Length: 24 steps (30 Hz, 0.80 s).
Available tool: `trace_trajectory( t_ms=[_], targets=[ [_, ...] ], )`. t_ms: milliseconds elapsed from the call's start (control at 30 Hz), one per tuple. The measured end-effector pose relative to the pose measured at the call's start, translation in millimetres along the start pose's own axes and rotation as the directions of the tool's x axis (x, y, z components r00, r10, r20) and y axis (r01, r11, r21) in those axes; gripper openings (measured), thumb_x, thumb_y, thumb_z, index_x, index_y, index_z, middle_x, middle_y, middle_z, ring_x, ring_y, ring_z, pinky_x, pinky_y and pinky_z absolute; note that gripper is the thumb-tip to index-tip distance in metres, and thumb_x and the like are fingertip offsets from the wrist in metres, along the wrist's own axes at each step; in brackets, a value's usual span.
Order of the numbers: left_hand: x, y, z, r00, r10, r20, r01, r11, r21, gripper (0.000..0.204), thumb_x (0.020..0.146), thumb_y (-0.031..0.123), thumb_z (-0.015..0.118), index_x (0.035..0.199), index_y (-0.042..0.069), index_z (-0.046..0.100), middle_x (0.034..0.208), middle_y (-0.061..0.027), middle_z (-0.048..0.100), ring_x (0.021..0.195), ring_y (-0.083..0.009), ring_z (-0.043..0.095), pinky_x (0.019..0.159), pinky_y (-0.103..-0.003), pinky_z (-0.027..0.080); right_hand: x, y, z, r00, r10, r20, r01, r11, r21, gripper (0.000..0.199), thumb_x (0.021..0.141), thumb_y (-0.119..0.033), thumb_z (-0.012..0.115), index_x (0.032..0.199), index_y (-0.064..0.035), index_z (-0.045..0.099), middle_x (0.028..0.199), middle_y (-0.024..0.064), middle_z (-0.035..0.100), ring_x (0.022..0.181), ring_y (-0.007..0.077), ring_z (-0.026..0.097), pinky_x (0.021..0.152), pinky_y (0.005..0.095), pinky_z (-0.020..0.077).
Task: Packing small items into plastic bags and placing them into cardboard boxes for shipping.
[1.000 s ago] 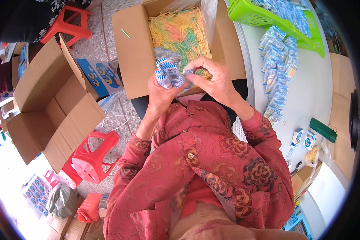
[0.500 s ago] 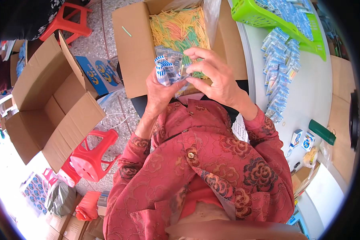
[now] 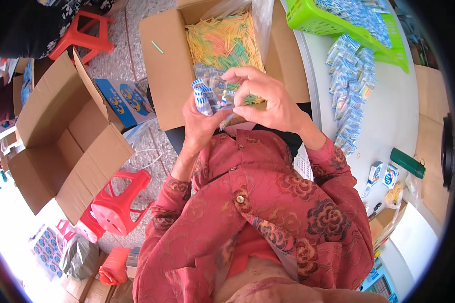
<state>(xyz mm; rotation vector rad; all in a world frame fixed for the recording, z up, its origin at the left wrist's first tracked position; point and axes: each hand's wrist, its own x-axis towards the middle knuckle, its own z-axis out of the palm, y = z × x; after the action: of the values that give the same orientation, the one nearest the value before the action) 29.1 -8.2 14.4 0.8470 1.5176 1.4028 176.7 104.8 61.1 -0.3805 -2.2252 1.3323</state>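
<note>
My left hand (image 3: 202, 126) is closed round a bunch of small clear packets (image 3: 203, 98) with blue-and-white striped ends, held upright over the near edge of a cardboard box. Just to the right, my right hand (image 3: 268, 101) has its fingers curved and apart, the thumb and fingertips close beside the packets. A small blue-and-white piece (image 3: 224, 98) shows through clear plastic between the hands. Below them in the box lies a heap of thin yellow, green and orange sticks (image 3: 222, 38). Whether the right fingertips touch the plastic is hard to see.
The box (image 3: 167, 65) has a loose green stick (image 3: 157, 47) on its left flap. To the right, filled packets (image 3: 346, 96) lie on a white table (image 3: 389, 116) beside a green basket (image 3: 308, 20). An open carton (image 3: 65, 136) and red stools (image 3: 119, 207) stand left.
My right hand has shifted slightly left and down, its fingers still curved. The left hand keeps the packets in its grip, and the small piece between the hands shows more plainly.
</note>
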Motion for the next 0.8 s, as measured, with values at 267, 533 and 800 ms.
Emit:
trace_trajectory(
  t_ms=[267,533,800],
  targets=[
    [2.7,-11.6,-20.2,0.994,-0.011,-0.106,0.004,0.998,-0.066,0.028,0.065,0.001,0.073,0.081,0.005,0.051,0.074,0.0010,0.057,0.066,-0.0052,0.052,0.058,-0.021,0.044,15.8,144.5,-7.1,0.752,0.553,-0.359,-0.438,0.826,0.355,0.025,0.080,-0.014,0.057,0.102,-0.0019,0.056,0.091,0.0032,0.060,0.073,0.0092,0.056,0.066,0.0226,0.0462],
    [11.5,-1.7,-20.9,0.986,-0.022,-0.165,-0.002,0.990,-0.144,0.022,0.067,0.001,0.073,0.077,0.005,0.055,0.070,0.0017,0.058,0.062,-0.0047,0.052,0.057,-0.020,0.044,-2.3,299.8,22.0,0.755,0.472,-0.456,-0.612,0.757,-0.230,0.018,0.078,-0.011,0.056,0.092,-0.0003,0.060,0.077,0.0117,0.063,0.068,0.0196,0.061,0.062,0.0313,0.0484],
    [15.4,-16.1,-24.6,0.980,-0.147,-0.134,0.127,0.982,-0.142,0.021,0.067,0.004,0.074,0.077,0.004,0.056,0.071,0.0013,0.059,0.062,-0.0046,0.052,0.057,-0.021,0.044,26.4,306.1,39.5,0.790,0.490,-0.367,-0.611,0.671,-0.420,0.016,0.075,-0.015,0.056,0.084,-0.0027,0.061,0.075,0.0182,0.062,0.072,0.0339,0.060,0.065,0.0411,0.0471]
  ],
)
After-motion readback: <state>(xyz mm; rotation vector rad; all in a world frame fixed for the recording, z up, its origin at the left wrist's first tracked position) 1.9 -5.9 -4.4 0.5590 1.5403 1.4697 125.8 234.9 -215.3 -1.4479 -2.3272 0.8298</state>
